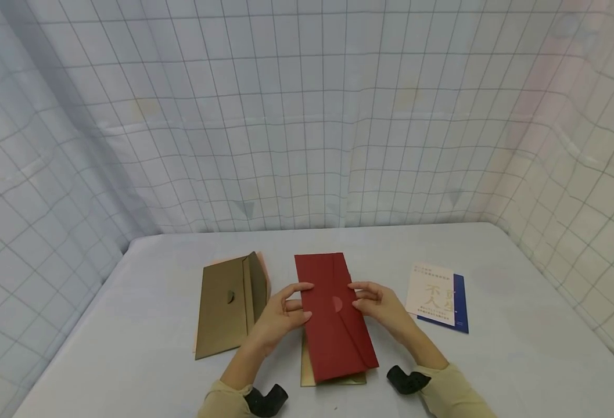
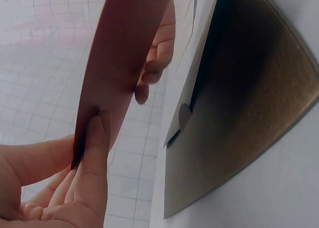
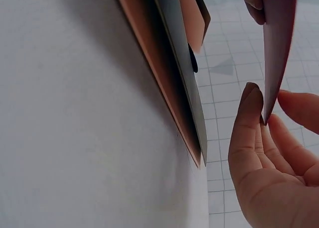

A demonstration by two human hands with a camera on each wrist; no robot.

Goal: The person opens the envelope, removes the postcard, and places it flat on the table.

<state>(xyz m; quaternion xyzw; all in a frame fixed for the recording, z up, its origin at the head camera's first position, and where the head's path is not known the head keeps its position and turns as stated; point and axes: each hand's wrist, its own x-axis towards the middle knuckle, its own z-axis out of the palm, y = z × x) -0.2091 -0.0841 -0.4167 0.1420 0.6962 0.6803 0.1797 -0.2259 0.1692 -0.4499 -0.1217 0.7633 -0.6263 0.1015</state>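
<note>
Both hands hold a long red envelope [image 1: 336, 325] by its two long sides, tilted above the table. On its left edge, my left hand [image 1: 280, 316] pinches with thumb and fingers. My right hand [image 1: 382, 305] grips the opposite edge; in the right wrist view the right hand [image 3: 271, 163] has its thumb on one face and fingers on the other. A round seal shows on the red flap. Below, partly hidden by the red one, lies a gold envelope [image 1: 307, 367]. In the left wrist view the red envelope [image 2: 112, 68] stands nearly edge-on between the hands.
To the left, a gold-brown envelope [image 1: 222, 310] with a small tab lies over peach paper [image 1: 266, 270], its flap raised. At right, a white printed card [image 1: 429, 293] overlaps a dark blue one [image 1: 461, 307]. White gridded curtains [image 1: 307, 116] surround the white table [image 1: 129, 325].
</note>
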